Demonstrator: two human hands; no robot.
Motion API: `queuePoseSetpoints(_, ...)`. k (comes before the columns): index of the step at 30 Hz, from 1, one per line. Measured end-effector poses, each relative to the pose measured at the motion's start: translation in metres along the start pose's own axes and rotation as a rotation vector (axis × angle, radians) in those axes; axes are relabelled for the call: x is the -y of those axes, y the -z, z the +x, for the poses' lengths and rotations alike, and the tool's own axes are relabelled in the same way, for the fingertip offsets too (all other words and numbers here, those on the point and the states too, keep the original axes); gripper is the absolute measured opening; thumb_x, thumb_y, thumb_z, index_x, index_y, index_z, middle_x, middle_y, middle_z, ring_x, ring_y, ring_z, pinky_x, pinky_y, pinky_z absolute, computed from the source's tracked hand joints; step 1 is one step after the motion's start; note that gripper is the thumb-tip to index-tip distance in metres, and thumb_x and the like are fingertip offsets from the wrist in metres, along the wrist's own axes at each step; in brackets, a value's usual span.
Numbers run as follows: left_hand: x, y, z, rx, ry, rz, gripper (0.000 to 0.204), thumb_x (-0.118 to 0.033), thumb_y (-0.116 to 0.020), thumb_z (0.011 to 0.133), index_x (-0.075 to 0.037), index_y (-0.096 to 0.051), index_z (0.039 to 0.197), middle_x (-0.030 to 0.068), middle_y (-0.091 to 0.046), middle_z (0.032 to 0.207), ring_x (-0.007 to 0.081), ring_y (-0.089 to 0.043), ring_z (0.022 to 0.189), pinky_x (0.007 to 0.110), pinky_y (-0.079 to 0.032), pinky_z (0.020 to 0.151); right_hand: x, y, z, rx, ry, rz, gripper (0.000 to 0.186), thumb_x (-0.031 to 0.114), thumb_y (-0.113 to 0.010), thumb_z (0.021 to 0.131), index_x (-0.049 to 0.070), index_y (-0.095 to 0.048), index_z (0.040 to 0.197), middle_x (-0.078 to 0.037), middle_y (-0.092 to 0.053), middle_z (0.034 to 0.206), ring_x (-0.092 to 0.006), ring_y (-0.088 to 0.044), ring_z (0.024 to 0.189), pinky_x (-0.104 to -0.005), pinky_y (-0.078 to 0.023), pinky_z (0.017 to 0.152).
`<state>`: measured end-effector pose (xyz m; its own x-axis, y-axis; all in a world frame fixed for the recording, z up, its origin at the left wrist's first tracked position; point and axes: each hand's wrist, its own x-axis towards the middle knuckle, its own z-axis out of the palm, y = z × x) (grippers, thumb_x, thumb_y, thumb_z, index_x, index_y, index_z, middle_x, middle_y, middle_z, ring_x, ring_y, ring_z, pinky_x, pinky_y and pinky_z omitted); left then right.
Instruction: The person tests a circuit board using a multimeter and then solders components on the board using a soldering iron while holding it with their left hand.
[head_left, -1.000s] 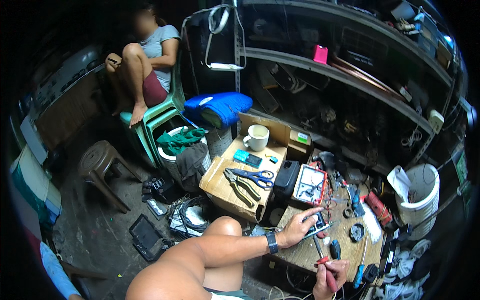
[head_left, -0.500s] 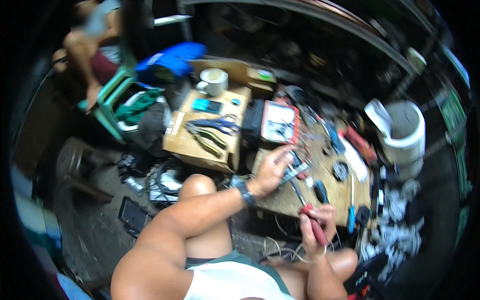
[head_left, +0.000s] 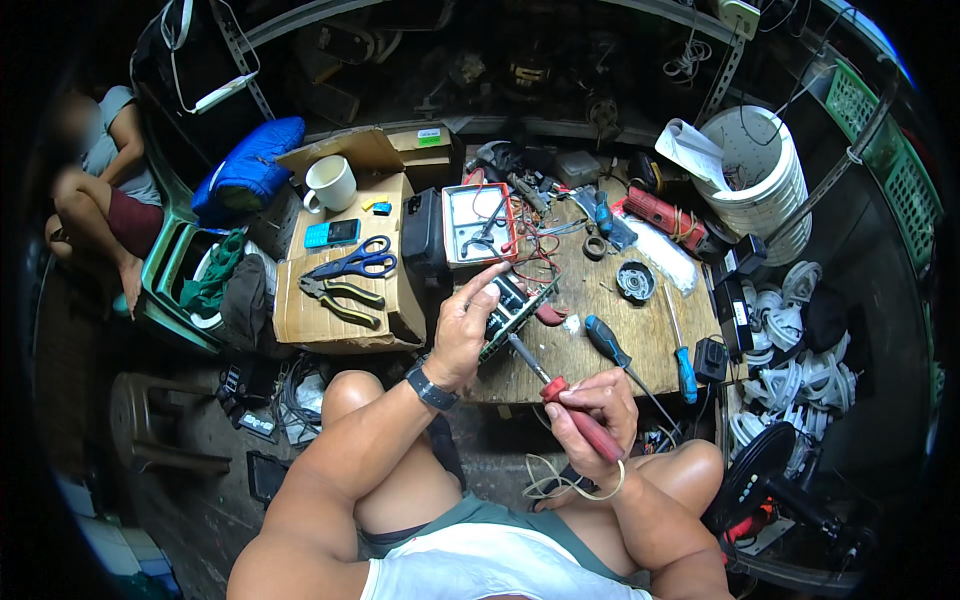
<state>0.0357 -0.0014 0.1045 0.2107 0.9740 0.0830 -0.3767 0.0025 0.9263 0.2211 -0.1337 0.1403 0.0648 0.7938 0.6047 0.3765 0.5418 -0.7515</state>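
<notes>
My left hand (head_left: 462,335) grips a green circuit board (head_left: 519,322) with dark cylindrical capacitors, holding it tilted over the table's near left edge. Red wires (head_left: 540,262) lie just behind the board. In my right hand (head_left: 603,410) is a soldering iron (head_left: 553,388), its red handle between thumb and fingers and a pale cord trailing below. The iron's metal tip points up and left, close to the board's lower edge; whether they touch I cannot tell. A blue-and-black screwdriver (head_left: 607,343) lies just beyond my right hand.
On the wooden table (head_left: 655,345) are a red-rimmed tray (head_left: 455,247), a round black part (head_left: 634,282) and a blue-handled screwdriver (head_left: 685,372). Left stands a cardboard box (head_left: 290,310) bearing scissors (head_left: 368,260), pliers (head_left: 345,297) and a mug (head_left: 332,184). A white bucket (head_left: 775,190) stands right; a person (head_left: 125,150) sits far left.
My view has turned and sharpened, so the table and box appear farther left. Both hands keep their hold on the board and the soldering iron. More of the board's capacitors now shows.
</notes>
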Motion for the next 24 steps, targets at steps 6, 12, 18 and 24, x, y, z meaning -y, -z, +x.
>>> queuePoseSetpoints(6,0.002,0.002,0.001,0.017,0.022,-0.103,0.044,-0.02,-0.053,0.108,0.0,-0.055,0.147,0.0093,-0.072,0.122,0.0105,-0.066,0.107,0.025,-0.052,0.096,-0.005,-0.005,-0.004,-0.007,0.037,0.002,0.029,-0.001,-0.088,0.075,0.007,-0.074,0.099,-0.007,-0.064,0.089,-0.019,-0.064,0.078,-0.0288,-0.052,0.067)
queuePoseSetpoints(12,-0.001,0.004,0.002,0.008,0.044,-0.091,0.044,-0.021,-0.053,0.108,0.001,-0.055,0.147,0.011,-0.072,0.124,0.0123,-0.066,0.109,0.027,-0.051,0.1,-0.01,-0.012,-0.009,-0.012,0.118,-0.014,0.034,-0.003,-0.09,0.072,0.009,-0.076,0.101,-0.007,-0.064,0.09,-0.0192,-0.069,0.081,-0.0299,-0.058,0.071)
queuePoseSetpoints(18,-0.003,0.0,0.001,-0.02,0.043,-0.087,0.045,-0.022,-0.053,0.107,0.001,-0.056,0.146,0.0108,-0.072,0.122,0.012,-0.066,0.106,0.027,-0.051,0.099,-0.013,-0.015,-0.015,-0.054,0.021,0.016,0.035,-0.003,-0.09,0.072,0.008,-0.075,0.102,-0.007,-0.064,0.089,-0.0201,-0.069,0.08,-0.0314,-0.058,0.07)
queuePoseSetpoints(24,-0.002,0.003,0.002,-0.023,0.03,-0.061,0.046,-0.022,-0.051,0.107,0.002,-0.056,0.146,0.0085,-0.07,0.123,0.0105,-0.065,0.104,0.027,-0.051,0.097,-0.014,-0.022,-0.017,-0.034,0.149,0.015,0.031,-0.005,-0.09,0.071,0.006,-0.076,0.097,-0.007,-0.063,0.089,-0.0216,-0.068,0.081,-0.032,-0.057,0.069)
